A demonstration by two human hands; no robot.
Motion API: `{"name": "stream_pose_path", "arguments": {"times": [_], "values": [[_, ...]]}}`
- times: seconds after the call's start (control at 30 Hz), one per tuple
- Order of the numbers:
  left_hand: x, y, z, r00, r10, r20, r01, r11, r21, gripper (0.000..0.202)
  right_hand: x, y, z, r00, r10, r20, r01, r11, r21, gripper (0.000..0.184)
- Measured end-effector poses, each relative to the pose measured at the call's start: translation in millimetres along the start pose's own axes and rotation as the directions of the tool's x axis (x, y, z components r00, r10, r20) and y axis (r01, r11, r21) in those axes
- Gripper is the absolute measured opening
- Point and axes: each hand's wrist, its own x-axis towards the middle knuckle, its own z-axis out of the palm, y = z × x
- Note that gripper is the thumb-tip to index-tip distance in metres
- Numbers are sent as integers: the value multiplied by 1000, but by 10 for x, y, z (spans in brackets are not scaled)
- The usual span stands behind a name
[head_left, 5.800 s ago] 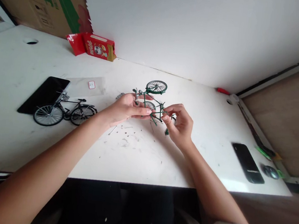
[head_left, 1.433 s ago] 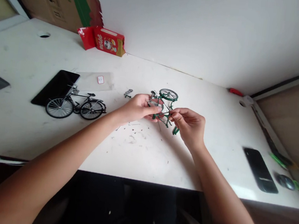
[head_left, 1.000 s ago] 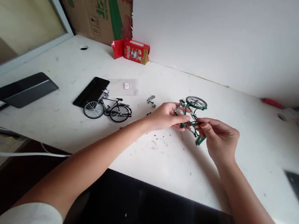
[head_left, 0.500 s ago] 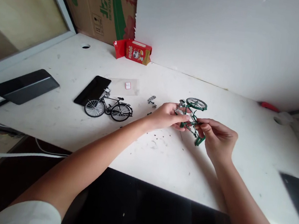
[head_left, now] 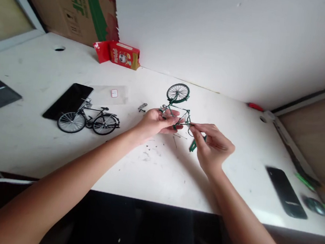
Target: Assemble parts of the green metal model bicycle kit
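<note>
A green model bicycle (head_left: 182,109) is held above the white table, its spoked wheel pointing away from me. My left hand (head_left: 162,122) grips its front part between thumb and fingers. With thumb and fingertips pinched, my right hand (head_left: 211,143) holds the frame near the other end, by the green mudguard (head_left: 194,143). What exactly lies between the right fingertips is hidden. A black model bicycle (head_left: 89,119) lies to the left, partly over a black phone (head_left: 68,101). Small grey parts (head_left: 142,107) lie just beyond my left hand.
Tiny screws or bits (head_left: 151,147) are scattered below my hands. At the back stands a red box (head_left: 124,56) before a cardboard carton (head_left: 76,6). A clear bag (head_left: 107,93) lies by the phone. Toward the right are a dark phone-like slab (head_left: 286,192) and a mouse (head_left: 315,205).
My view has swung to the right, so the table things appear further left. The green bicycle has turned in my hands, its wheel now showing more face-on. Both hands keep their hold.
</note>
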Motion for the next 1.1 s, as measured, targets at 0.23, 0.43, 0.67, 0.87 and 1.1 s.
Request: {"name": "stream_pose_path", "arguments": {"times": [0.23, 0.43, 0.67, 0.87, 1.1], "values": [[-29, -9, 12, 998, -9, 67, 10, 1000, -15, 35, 61, -46, -79, 961, -258, 96, 269, 956, -120, 33], [-53, 44, 5, 997, 64, 47, -63, 998, -22, 30, 54, 20, -64, 991, -68, 117, 84, 987, -140, 13], [-54, 8, -22, 994, 39, 99, -38, 999, -21, 38, 54, 16, -51, 995, -46, 88, 60, 983, -171, 9], [-48, -7, -4, 993, 41, 111, -40, 999, -9, 39, 47, 11, -43, 992, -44, 118, 71, 970, -234, 6], [-70, -2, 32, 996, 66, 65, -67, 998, 21, 35, 33, -5, -63, 987, -56, 148, 94, 961, -260, 9]]}}
